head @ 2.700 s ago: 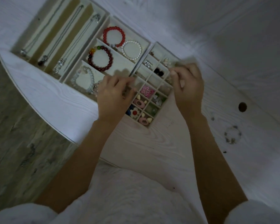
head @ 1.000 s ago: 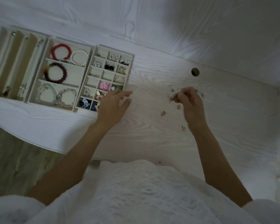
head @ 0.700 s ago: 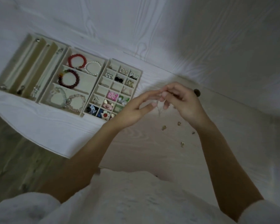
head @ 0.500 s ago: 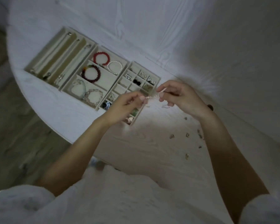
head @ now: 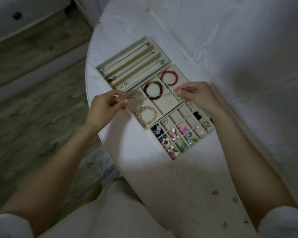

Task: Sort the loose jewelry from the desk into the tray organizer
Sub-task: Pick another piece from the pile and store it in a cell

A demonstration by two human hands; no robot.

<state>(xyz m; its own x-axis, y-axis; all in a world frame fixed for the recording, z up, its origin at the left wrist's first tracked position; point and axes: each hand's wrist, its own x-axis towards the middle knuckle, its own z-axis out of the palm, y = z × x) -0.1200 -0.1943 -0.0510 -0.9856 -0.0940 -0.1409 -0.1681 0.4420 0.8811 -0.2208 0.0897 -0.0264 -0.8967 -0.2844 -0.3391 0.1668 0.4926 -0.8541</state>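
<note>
Tray [head: 145, 128] mostly filled; my left hand [head: 105, 108] and right hand [head: 195, 97] pinch a chain [head: 150, 97] taut, bits [head: 215, 192] still loose.

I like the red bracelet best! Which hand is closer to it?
The right hand. It sits just beside the red bracelet, toward the person. The left hand is farther off, past the dark bead bracelet, at the tray edge.

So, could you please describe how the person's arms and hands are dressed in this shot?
Both forearms are bare. Pale, whitish sleeves are bunched at about the elbows, at the frame's bottom corners. The left hand and right hand show no gloves; no rings or watch are discernible in the dim light.
</note>
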